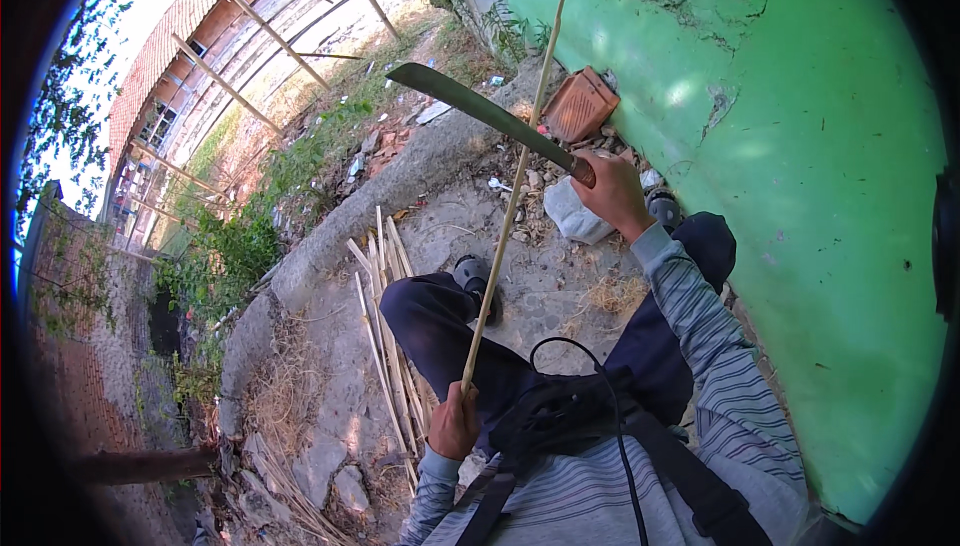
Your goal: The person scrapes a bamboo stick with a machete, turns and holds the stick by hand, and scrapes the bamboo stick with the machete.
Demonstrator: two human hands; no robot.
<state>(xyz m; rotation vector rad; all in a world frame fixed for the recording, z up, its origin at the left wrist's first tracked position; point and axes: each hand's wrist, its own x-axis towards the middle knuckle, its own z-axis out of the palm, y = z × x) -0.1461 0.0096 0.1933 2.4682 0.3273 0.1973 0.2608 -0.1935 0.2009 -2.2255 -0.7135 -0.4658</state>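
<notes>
My left hand is closed round the lower end of a long, thin bamboo strip. The strip slants up and away, past the top edge of the view. In my right hand is the wooden handle of a machete. Its dark, broad blade points to the far left and crosses the strip; whether the two touch, I cannot tell. Several split bamboo strips lie on the ground beside my left leg.
A green wall runs close along my right. Ahead lie an orange-brown clay tile, a white plastic bag and small stones. A low concrete edge curves along the left, with plants beyond it. Loose rubble sits at lower left.
</notes>
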